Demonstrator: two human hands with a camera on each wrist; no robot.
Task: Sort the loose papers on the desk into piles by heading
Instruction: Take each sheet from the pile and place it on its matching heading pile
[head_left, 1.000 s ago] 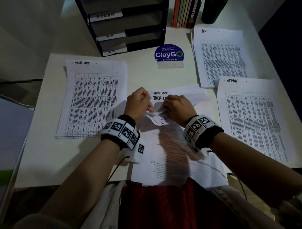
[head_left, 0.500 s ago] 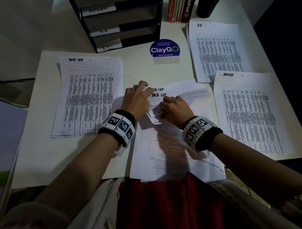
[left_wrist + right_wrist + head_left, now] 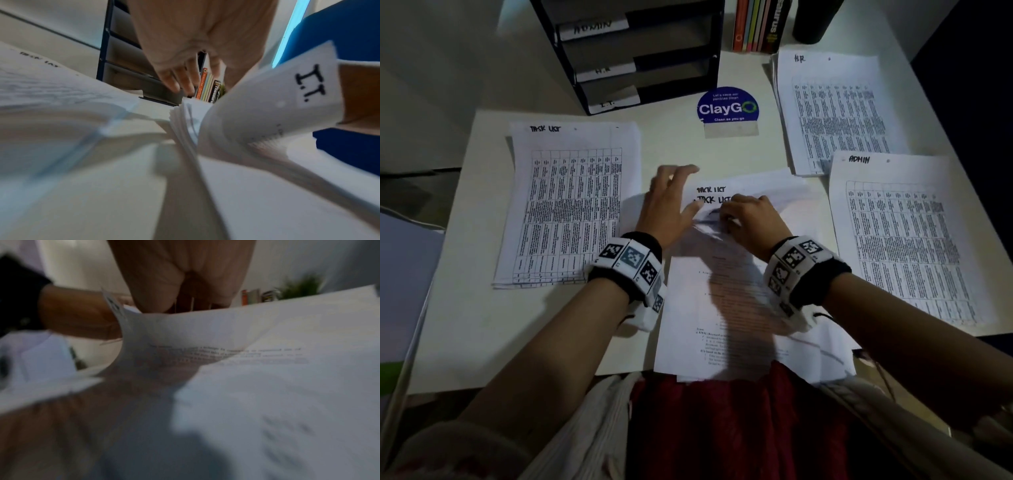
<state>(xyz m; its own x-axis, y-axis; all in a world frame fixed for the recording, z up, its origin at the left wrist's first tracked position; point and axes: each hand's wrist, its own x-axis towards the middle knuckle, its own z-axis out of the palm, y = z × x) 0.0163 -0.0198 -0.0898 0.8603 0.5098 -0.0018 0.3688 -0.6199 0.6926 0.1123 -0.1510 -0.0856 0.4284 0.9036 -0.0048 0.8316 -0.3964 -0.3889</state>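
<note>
white sheets in the unsorted stack (image 3: 739, 308) look thin and floppy; right hand (image 3: 750, 219) pinches a lifted top corner, left hand (image 3: 667, 209) fingers spread apart.

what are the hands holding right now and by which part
The right hand pinches the top sheet of the middle stack by its lifted upper corner, headed I.T. The left hand, fingers spread, holds nothing.

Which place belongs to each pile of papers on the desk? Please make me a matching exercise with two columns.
Things:
1. TASK LIST pile
2. H.R. pile
3. ADMIN pile
4. unsorted stack

Places:
a. far right, beside the books
b. middle, under both hands
c. left side of the desk
d. near right edge

Pairs: 1-c, 2-a, 3-d, 4-b
</note>
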